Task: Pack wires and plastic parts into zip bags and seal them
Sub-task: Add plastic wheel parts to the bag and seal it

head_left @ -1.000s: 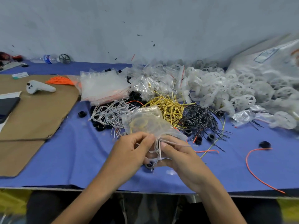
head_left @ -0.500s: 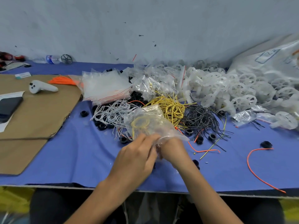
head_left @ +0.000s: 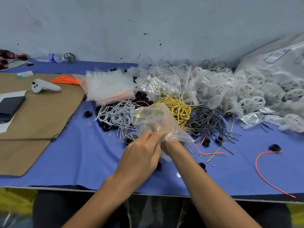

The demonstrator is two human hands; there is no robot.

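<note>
Bag [head_left: 153, 116] blurs the right hand [head_left: 158, 127] inside, its fingers' state unreadable; left hand [head_left: 141, 155] fingers pinch the mouth just beside them.

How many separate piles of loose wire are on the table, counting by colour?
4: white wires left of the held zip bag, yellow wires behind it, black wires right of those, orange wires on the cardboard. Stray single wires lie apart; more may be hidden.
</note>
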